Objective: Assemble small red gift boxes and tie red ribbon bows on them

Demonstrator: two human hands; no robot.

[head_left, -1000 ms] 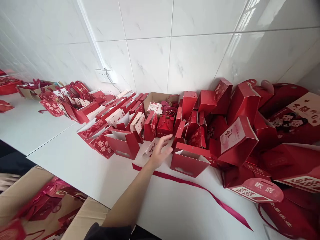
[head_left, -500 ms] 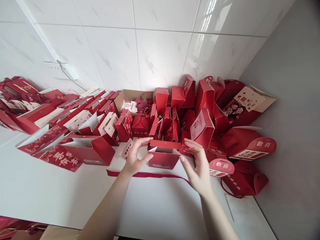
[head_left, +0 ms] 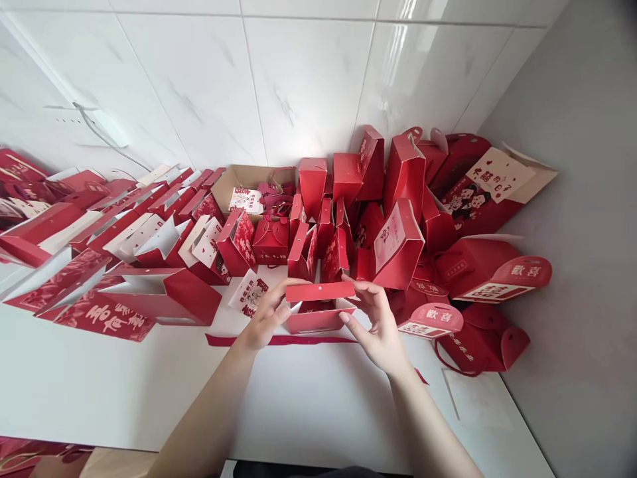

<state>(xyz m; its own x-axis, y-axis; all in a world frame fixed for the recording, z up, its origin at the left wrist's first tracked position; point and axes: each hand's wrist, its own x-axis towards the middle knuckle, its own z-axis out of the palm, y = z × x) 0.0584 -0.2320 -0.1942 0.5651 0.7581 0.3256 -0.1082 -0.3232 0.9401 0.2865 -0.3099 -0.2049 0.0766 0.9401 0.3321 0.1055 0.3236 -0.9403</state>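
A small red paper gift box (head_left: 318,317) stands on the white table (head_left: 99,392), its top flap folded over. My left hand (head_left: 261,318) grips its left side with thumb and fingers. My right hand (head_left: 375,325) pinches the flap and right side. A dark red ribbon (head_left: 259,340) lies flat on the table just in front of the box, under my hands.
Many red gift boxes (head_left: 398,242) and flat red bags (head_left: 149,295) are piled along the tiled wall. An open brown carton (head_left: 243,179) sits behind them. A grey wall (head_left: 587,265) closes the right side. A cardboard box edge (head_left: 99,461) shows at bottom left.
My right hand came into view and both hands closed on the red box. Its top flap has been folded down. The view swung to the right.
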